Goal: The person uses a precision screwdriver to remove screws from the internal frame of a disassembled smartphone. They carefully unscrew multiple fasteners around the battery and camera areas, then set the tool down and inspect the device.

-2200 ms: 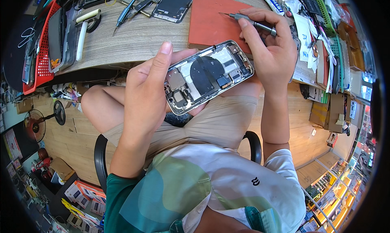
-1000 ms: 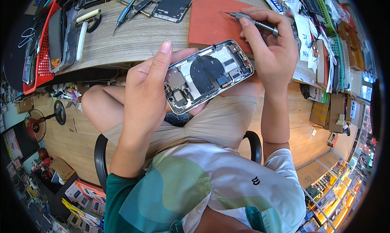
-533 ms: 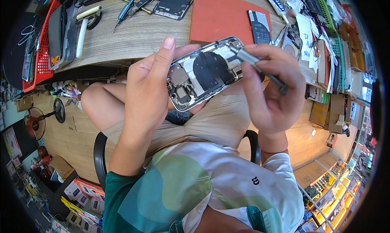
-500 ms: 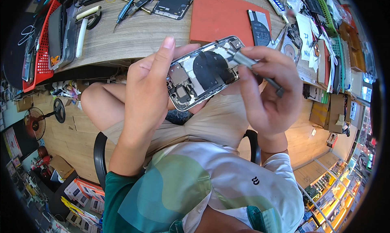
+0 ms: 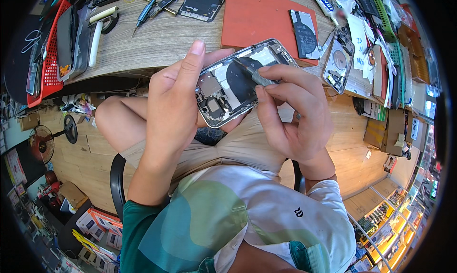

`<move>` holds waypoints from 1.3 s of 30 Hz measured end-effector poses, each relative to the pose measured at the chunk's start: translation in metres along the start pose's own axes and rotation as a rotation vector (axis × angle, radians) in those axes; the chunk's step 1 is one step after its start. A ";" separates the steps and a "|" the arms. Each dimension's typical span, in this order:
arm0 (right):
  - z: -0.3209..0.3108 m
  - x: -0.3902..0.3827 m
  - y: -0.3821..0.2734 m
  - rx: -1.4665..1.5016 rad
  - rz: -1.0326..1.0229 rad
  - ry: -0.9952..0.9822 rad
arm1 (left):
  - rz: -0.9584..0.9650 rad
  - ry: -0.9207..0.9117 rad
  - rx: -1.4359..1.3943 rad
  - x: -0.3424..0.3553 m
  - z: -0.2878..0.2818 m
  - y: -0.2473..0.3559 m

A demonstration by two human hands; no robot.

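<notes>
My left hand (image 5: 171, 92) is closed round the left end of an opened phone housing (image 5: 209, 85), thumb raised along its edge. The housing is tilted above my lap, its inside facing up. It shows a camera module (image 5: 215, 106) at the lower left and a round black pad (image 5: 238, 78) in the middle. Between thumb and fingers, my right hand (image 5: 302, 111) grips a slim screwdriver (image 5: 261, 77) with a grey knurled handle. Its thin tip points up-left over the black pad; whether it touches is unclear. My right fingers cover the housing's lower right side.
On the bench ahead lie a red mat (image 5: 252, 16), a phone battery (image 5: 303, 33), a phone screen (image 5: 202, 4) and another opened phone housing (image 5: 339, 61). Farther left are a blue screwdriver (image 5: 148, 10), a white-handled tool (image 5: 95, 44) and a red basket (image 5: 50, 59).
My right hand has moved left and slightly down, bringing the screwdriver from the housing's upper right end to over the black pad. My left hand keeps its hold.
</notes>
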State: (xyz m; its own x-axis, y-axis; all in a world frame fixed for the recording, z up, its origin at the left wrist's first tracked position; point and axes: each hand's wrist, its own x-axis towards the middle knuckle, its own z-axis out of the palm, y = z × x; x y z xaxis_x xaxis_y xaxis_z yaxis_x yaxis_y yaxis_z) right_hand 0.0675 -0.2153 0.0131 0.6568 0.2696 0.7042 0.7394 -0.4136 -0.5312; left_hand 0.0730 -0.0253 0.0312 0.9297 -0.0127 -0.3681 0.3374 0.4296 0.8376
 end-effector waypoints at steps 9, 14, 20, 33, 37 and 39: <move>0.002 0.001 0.001 -0.025 -0.008 0.004 | -0.011 -0.020 -0.032 -0.002 -0.001 0.001; 0.003 0.002 0.002 -0.023 -0.017 0.006 | -0.015 -0.015 -0.023 -0.002 -0.002 0.002; 0.004 0.003 0.002 -0.037 -0.023 0.006 | -0.009 -0.013 -0.023 -0.002 -0.001 0.002; 0.005 0.003 0.001 -0.028 -0.011 0.009 | -0.012 -0.017 -0.029 -0.002 -0.002 0.001; 0.005 0.001 0.002 -0.055 -0.015 -0.016 | -0.027 -0.026 -0.057 -0.002 -0.002 0.002; 0.005 0.001 0.002 -0.076 -0.018 -0.036 | -0.027 -0.037 -0.063 -0.001 -0.002 0.002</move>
State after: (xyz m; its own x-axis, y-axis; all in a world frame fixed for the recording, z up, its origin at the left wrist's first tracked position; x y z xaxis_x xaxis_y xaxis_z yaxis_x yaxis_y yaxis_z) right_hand 0.0701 -0.2119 0.0103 0.6495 0.3080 0.6952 0.7385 -0.4733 -0.4803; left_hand 0.0723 -0.0222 0.0328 0.9256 -0.0577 -0.3740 0.3535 0.4847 0.8001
